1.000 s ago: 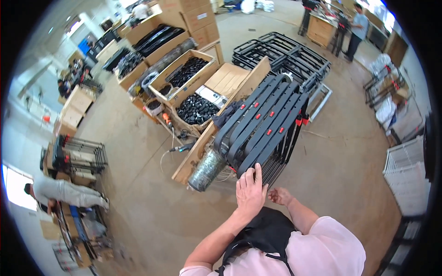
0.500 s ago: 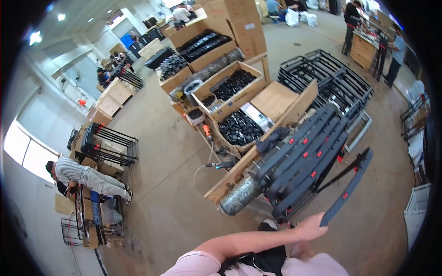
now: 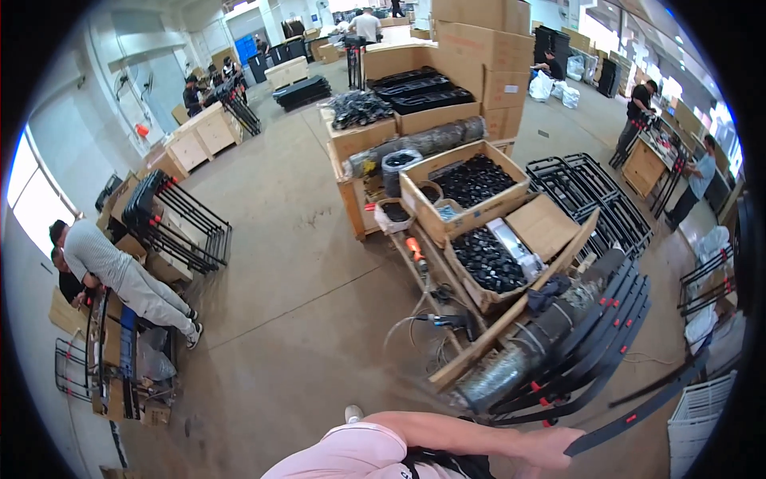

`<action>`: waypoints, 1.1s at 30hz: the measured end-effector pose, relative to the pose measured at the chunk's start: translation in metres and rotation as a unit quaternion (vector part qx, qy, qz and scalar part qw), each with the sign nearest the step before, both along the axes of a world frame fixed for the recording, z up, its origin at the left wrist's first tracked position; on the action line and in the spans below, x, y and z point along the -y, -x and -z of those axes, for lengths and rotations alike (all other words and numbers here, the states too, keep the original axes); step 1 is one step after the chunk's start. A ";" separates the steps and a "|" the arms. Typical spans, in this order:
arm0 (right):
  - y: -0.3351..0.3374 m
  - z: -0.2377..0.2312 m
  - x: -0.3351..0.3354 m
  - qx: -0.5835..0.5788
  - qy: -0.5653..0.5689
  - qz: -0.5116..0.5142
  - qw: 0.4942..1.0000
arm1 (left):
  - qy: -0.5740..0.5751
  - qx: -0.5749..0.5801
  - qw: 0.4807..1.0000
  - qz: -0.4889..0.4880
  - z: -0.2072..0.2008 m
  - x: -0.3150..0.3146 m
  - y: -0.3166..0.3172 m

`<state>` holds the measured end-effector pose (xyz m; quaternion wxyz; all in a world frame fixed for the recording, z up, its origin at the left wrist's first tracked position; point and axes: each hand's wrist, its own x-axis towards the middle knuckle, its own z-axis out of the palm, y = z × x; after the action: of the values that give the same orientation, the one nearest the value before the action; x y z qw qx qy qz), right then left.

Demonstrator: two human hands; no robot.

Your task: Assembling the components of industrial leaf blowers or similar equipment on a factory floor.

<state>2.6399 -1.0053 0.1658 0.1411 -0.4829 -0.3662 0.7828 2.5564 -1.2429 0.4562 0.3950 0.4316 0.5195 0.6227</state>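
One bar, held by its end

On my screen, the left hand [image 3: 550, 447] is wrapped round one end of a dark bar [image 3: 606, 432] — maybe so it sticks out clear, right of the other bars [image 3: 592, 329]. I can't see the right hand. A wrapped roll [image 3: 488, 384] probably pads the bars from the wooden board [image 3: 471, 361].

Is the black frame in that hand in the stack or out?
Out: the left hand holds the black frame, with floor showing between it and the stack.
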 end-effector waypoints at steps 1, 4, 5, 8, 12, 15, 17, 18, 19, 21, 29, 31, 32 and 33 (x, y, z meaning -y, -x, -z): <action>-0.007 -0.010 0.019 -0.001 -0.009 0.023 1.000 | -0.005 0.046 0.998 0.040 -0.029 0.052 0.018; -0.045 -0.045 0.066 -0.009 -0.042 0.122 0.992 | -0.068 -0.009 0.998 -0.006 -0.032 0.155 0.058; -0.055 -0.054 0.080 -0.025 -0.056 0.171 0.983 | -0.046 0.023 0.998 -0.027 -0.058 0.196 0.076; -0.054 -0.136 0.103 -0.045 -0.135 0.268 0.953 | -0.142 0.032 0.971 -0.190 -0.053 0.250 0.118; -0.044 -0.282 0.176 -0.104 -0.224 0.234 0.940 | -0.156 0.080 0.934 -0.311 -0.083 0.285 0.195; -0.045 -0.399 0.229 -0.169 -0.301 0.359 0.867 | -0.210 0.201 0.911 -0.293 -0.101 0.294 0.245; -0.037 -0.421 0.236 -0.191 -0.327 0.399 0.835 | -0.232 0.246 0.896 -0.287 -0.103 0.316 0.274; -0.033 -0.432 0.234 -0.207 -0.362 0.449 0.790 | -0.231 0.263 0.893 -0.282 -0.105 0.318 0.286; -0.032 -0.437 0.240 -0.214 -0.392 0.497 0.744 | -0.212 0.270 0.896 -0.282 -0.104 0.324 0.297; -0.012 -0.443 0.264 -0.208 -0.421 0.541 0.698 | -0.205 0.250 0.899 -0.296 -0.098 0.333 0.332; 0.115 -0.435 0.332 -0.242 -0.495 0.415 0.724 | -0.076 0.125 0.856 -0.496 -0.034 0.393 0.504; 0.079 -0.405 0.282 -0.242 -0.541 0.356 0.723 | -0.046 0.132 0.847 -0.512 0.013 0.422 0.546; 0.056 -0.400 0.267 -0.234 -0.590 0.295 0.714 | -0.056 0.166 0.852 -0.493 0.033 0.428 0.564; 0.074 -0.386 0.260 -0.168 -0.398 0.484 0.761 | -0.005 0.140 0.855 -0.499 0.050 0.441 0.583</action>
<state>2.5663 -1.2654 0.5517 0.7399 -0.3568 -0.3331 0.4630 1.9734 -1.6841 0.4059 0.0971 0.0245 0.6013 0.7928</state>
